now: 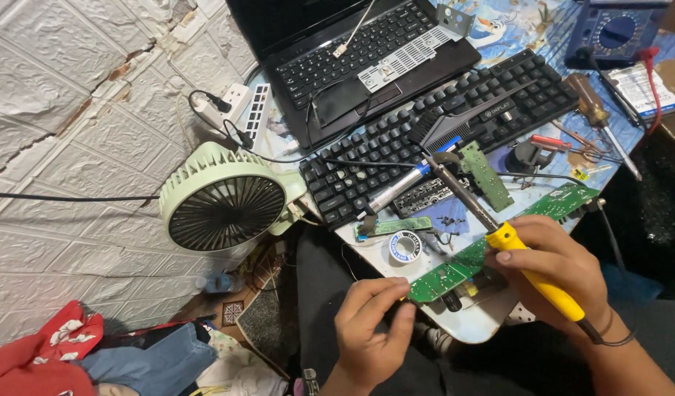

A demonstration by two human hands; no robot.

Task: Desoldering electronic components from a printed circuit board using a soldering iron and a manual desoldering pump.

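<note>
One long green circuit board point(499, 238) lies slantwise at lower centre of the frame, its near end pinched by the left hand point(370, 326), fingers together on its edge. The right hand point(561, 271), fingers clamped, holds a yellow-handled soldering iron point(499, 227) above it. A solder spool point(406, 246), black keyboard point(440, 136) and green fan point(224, 202) lie beyond, toward upper left.

Just one view here, worn on the head and aimed steeply down at the lap and the table point(491, 326) edge, pretty close in. The hands are seen near 6 o'clock, the laptop point(352, 66) at 12, the fan point(224, 198) around 9.
</note>
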